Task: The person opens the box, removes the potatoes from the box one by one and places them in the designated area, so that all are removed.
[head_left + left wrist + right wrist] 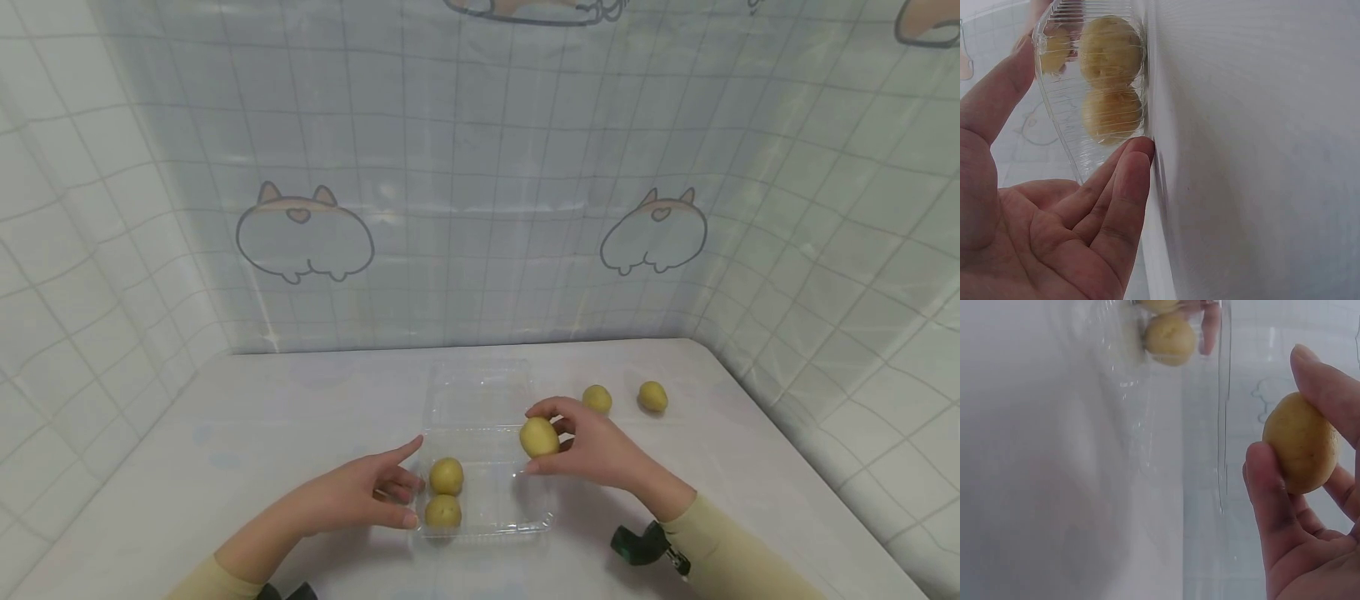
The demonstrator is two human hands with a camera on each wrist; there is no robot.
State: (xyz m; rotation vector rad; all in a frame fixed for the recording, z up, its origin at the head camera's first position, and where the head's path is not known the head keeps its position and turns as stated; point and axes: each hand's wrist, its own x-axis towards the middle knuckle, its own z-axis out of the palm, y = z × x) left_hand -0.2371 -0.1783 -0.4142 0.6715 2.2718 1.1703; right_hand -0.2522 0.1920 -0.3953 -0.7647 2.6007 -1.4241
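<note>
A clear plastic tray (480,392) lies in the middle of the white table, and two yellow potatoes (446,476) (443,511) sit in its near left corner. My right hand (553,439) pinches a third potato (538,437) between thumb and fingers just above the tray's right rim; the right wrist view shows this potato (1300,442) held beside the tray wall (1222,425). My left hand (408,487) is open, its straight fingertips (1138,156) touching the tray's left side (1060,125) by the two potatoes (1110,50).
Two more potatoes (597,399) (652,396) lie on the table to the right of the tray. Gridded sheets with cartoon prints (303,233) close in the back and both sides. A black wrist mount (637,543) sits on my right sleeve.
</note>
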